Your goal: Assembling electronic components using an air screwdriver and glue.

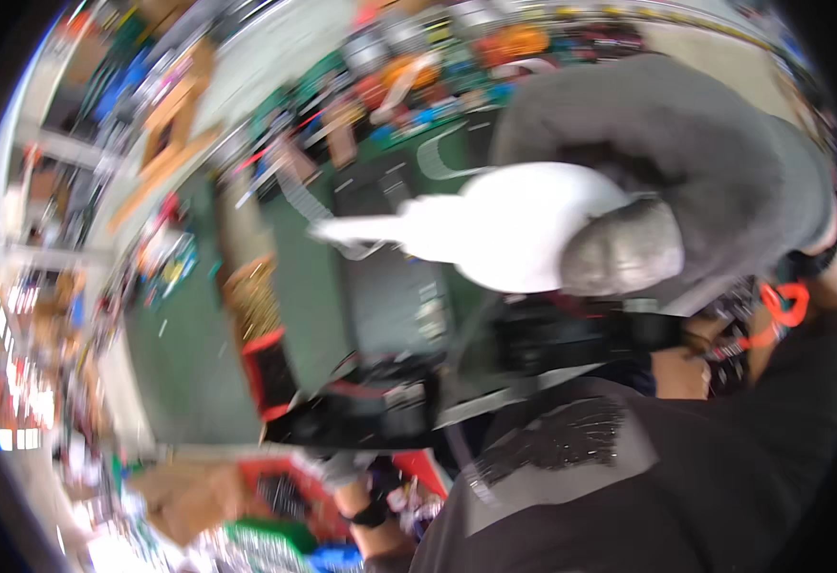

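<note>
The whole view is tilted and smeared by motion. My right hand [621,250], in a grey glove below a grey sleeve, is closed on a smooth white object [514,229] that tapers to a point toward the left. My left hand [344,468], also in a grey glove and with a black wristband, is at the lower edge. It rests against a black device with red trim [371,406]. The blur hides its fingers.
A green work surface [189,353] carries a dark grey panel [390,286], a brass-coloured part [251,296] and many small colourful tools along its far side [418,76]. An orange clip [786,306] hangs at the right. Dark clothing [686,477] fills the lower right.
</note>
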The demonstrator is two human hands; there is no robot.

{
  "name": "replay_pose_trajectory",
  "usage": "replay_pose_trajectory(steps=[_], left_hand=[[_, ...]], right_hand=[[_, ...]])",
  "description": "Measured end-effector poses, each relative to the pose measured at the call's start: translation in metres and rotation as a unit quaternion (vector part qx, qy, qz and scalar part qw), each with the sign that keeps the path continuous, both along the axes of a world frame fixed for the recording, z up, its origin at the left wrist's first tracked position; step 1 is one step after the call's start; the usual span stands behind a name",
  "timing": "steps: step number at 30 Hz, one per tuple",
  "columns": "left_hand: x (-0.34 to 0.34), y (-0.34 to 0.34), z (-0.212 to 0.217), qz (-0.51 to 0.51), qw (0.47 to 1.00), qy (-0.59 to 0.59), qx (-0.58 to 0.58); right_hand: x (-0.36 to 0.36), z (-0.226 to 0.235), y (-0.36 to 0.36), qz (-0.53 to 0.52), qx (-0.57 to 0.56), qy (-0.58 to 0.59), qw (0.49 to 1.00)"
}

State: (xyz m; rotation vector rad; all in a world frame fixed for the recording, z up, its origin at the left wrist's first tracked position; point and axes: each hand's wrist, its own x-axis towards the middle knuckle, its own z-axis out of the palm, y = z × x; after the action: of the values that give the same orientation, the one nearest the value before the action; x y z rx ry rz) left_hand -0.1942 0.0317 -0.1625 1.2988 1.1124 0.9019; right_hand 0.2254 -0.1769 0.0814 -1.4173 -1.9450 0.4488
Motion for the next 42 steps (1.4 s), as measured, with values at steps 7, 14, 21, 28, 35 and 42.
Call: replay_pose_trajectory(steps=[7, 14, 21, 28, 35, 42], left_hand=[[0.035, 0.0, 0.064, -0.014, 0.874, 0.425, 0.235], [0.04, 0.018, 0.068, -0.128, 0.909, 0.369, 0.145], [0.029, 0.152, -0.001, -0.408, 0.907, 0.102, -0.033], [0.086, 0.199, 0.076, -0.708, 0.689, 0.138, -0.073], [0.168, 0.113, 0.132, -0.841, 0.538, -0.023, -0.047], [0.156, 0.46, 0.069, -0.554, 0.8, 0.194, 0.121]], right_hand=[[-0.051, 0.044, -0.215, -0.303, 0.117, 0.289, 0.901], [-0.225, 0.08, -0.35, -0.656, 0.157, 0.19, 0.714], [-0.356, -0.05, -0.193, -0.857, 0.068, 0.126, 0.496], [-0.316, -0.247, -0.054, -0.911, -0.094, 0.003, 0.402], [-0.274, -0.229, -0.064, -0.911, -0.14, 0.015, 0.387], [-0.303, -0.147, -0.07, -0.846, -0.309, 0.033, 0.433]])
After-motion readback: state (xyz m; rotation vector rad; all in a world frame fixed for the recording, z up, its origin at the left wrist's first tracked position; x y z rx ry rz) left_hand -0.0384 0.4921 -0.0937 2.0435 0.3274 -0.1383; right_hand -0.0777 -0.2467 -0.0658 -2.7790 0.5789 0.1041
